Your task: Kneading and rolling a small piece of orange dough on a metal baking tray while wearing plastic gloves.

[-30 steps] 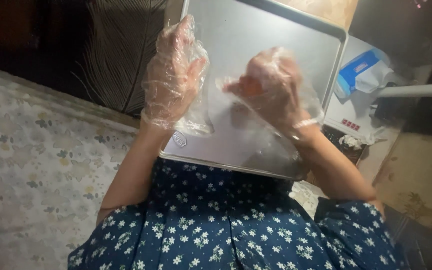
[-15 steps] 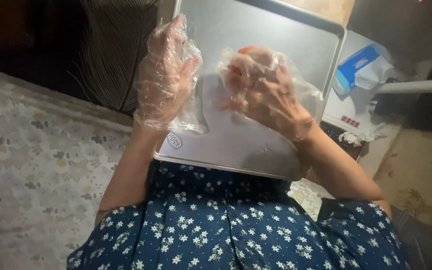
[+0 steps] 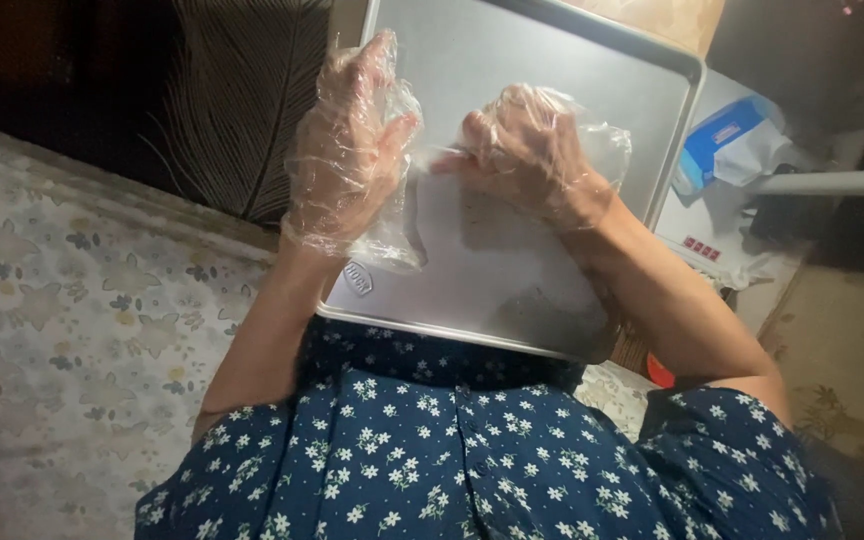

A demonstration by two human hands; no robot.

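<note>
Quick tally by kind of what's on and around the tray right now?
Clear plastic gloves, on the left hand and right hand: 2
Metal baking tray: 1
Blue-and-white tissue pack: 1
White appliance: 1
Total: 5

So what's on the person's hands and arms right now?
Both the left hand and right hand wear thin, clear, crinkly plastic gloves, loose and baggy at the wrists. The forearms are bare. Short sleeves of a dark blue top with small white flowers cover the upper arms.

Two gloved hands (image 3: 352, 150), one tray (image 3: 552, 80)
</note>
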